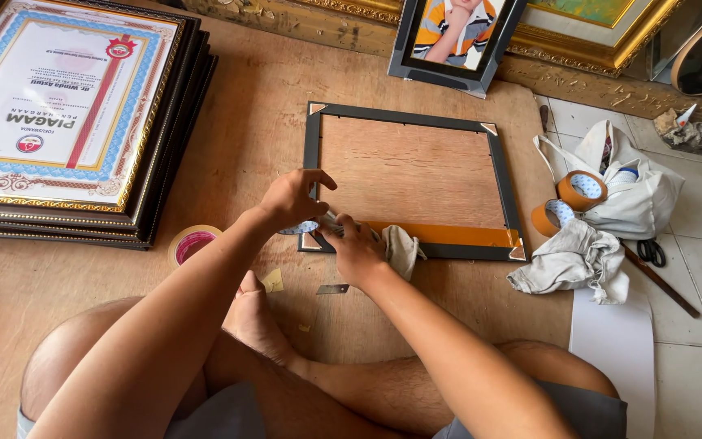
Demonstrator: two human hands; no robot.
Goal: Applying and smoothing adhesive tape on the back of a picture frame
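Note:
A black picture frame (412, 122) lies face down on a plywood board, its wooden backing showing. A strip of brown tape (448, 235) runs along its near edge. My left hand (292, 197) grips a tape roll (301, 228) at the frame's near left corner. My right hand (357, 248) presses on the same corner, with a grey cloth (402, 248) tucked beside it. Whether the right hand holds the cloth is unclear.
A stack of framed certificates (67, 114) sits at far left. A tape roll (190, 243) and a small blade (332, 289) lie near me. Two brown tape rolls (570, 202), a white bag (635, 191), a rag (570, 264) and scissors (652, 252) lie right. Framed pictures (452, 36) lean at the back.

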